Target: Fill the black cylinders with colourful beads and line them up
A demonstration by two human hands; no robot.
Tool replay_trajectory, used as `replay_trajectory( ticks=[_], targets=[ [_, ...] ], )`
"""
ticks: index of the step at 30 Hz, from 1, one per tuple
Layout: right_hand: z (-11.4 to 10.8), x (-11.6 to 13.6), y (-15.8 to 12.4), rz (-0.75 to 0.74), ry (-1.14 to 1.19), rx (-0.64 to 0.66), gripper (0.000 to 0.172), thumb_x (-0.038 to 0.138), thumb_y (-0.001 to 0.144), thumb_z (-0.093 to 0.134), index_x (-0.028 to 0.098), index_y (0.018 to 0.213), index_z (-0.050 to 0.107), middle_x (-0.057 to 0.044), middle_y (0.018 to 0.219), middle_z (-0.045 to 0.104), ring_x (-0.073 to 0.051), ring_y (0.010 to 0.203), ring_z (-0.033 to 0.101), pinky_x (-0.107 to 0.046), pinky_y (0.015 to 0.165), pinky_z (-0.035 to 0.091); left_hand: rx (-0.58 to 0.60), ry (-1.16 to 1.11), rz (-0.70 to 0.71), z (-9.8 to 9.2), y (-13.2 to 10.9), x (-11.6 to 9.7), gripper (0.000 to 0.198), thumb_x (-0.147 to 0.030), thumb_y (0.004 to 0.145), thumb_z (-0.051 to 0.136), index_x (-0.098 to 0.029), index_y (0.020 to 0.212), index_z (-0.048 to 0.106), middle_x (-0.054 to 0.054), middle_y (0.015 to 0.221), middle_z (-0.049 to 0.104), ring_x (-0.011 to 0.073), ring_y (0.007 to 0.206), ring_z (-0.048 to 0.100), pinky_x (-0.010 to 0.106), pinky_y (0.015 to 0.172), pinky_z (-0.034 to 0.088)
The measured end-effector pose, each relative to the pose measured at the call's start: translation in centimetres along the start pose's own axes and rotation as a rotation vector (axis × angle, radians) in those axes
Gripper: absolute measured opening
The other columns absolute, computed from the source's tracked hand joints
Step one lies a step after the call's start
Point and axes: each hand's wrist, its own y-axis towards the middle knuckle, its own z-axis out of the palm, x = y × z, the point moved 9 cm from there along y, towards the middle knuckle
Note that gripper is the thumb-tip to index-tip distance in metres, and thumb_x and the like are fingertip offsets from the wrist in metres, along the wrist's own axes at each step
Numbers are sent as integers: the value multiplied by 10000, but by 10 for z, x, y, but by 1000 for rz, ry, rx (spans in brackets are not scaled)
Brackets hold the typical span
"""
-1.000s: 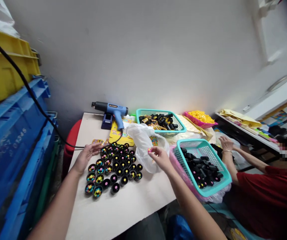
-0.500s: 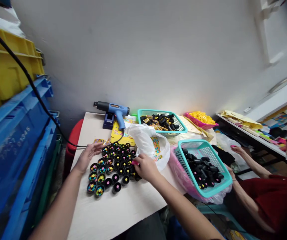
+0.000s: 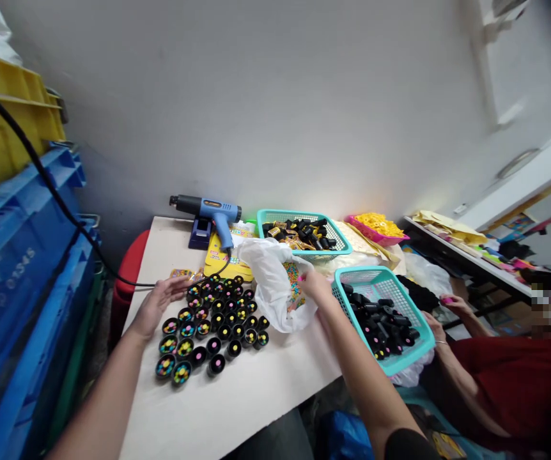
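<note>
Several small black cups (image 3: pixel 199 356) stand grouped on the white table, some filled with coloured beads, others showing a single pink or yellow dot. My left hand (image 3: pixel 153 308) is at the group's left edge, fingers spread and holding nothing. At the mouth of a white plastic bag (image 3: pixel 268 281) of coloured beads (image 3: pixel 294 281) is my right hand (image 3: pixel 314 289), its fingers closed round a small pink object (image 3: pixel 301 278) that is mostly hidden.
A blue heat gun (image 3: pixel 213 209) rests on its stand at the back left. Turquoise baskets (image 3: pixel 422 362) hold black parts. Blue crates (image 3: pixel 11 255) rise on the left, with a black cable crossing. A person in a red sleeve (image 3: pixel 486 383) works on the right.
My right hand has moved from the cups, right and up, to the bead bag. My left hand stays beside the cups. The whole view has shifted slightly.
</note>
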Motion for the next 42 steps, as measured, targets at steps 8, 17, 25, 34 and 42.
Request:
replay_trajectory(
  ticks=[8, 17, 25, 34, 42],
  targets=[
    [66, -21, 36, 121, 178, 128, 308, 328, 929, 592, 173, 1194, 588, -85, 1204, 604, -217, 1016, 622, -401, 844, 541, 16, 11, 9, 2, -2, -4, 700, -796, 711, 504, -198, 1016, 699, 134, 1152, 706, 357, 1215, 545, 495, 1037, 388],
    [34, -32, 16, 54, 441, -82, 250, 344, 807, 639, 138, 947, 656, -34, 869, 673, -181, 787, 631, -331, 740, 516, 0, 40, 13, 2, -1, -5, 713, -792, 721, 487, -195, 1048, 697, 138, 1162, 703, 356, 1206, 559, 485, 1002, 420],
    [8, 34, -42, -224, 578, -24, 302, 434, 781, 563, 173, 919, 624, -62, 865, 694, -206, 799, 637, -304, 706, 497, -13, 28, 22, 2, -3, -5, 745, -810, 694, 502, -182, 1045, 697, 148, 1158, 703, 355, 1195, 568, 488, 1008, 417],
    [54, 131, -101, -476, 300, 159, 126, 232, 790, 591, 268, 862, 688, -44, 841, 728, -250, 783, 655, -346, 701, 522, -2, 19, 44, 3, -4, -6, 678, -751, 762, 487, -183, 1070, 692, 143, 1135, 710, 343, 1177, 582, 486, 1011, 415],
    [50, 163, -108, -653, -5, 81, 223, 189, 815, 552, 204, 923, 748, -138, 917, 709, -304, 943, 600, -402, 819, 481, 11, 0, 53, 3, -4, -4, 674, -749, 763, 497, -191, 1087, 691, 138, 1130, 712, 337, 1156, 596, 469, 1000, 421]
  ],
)
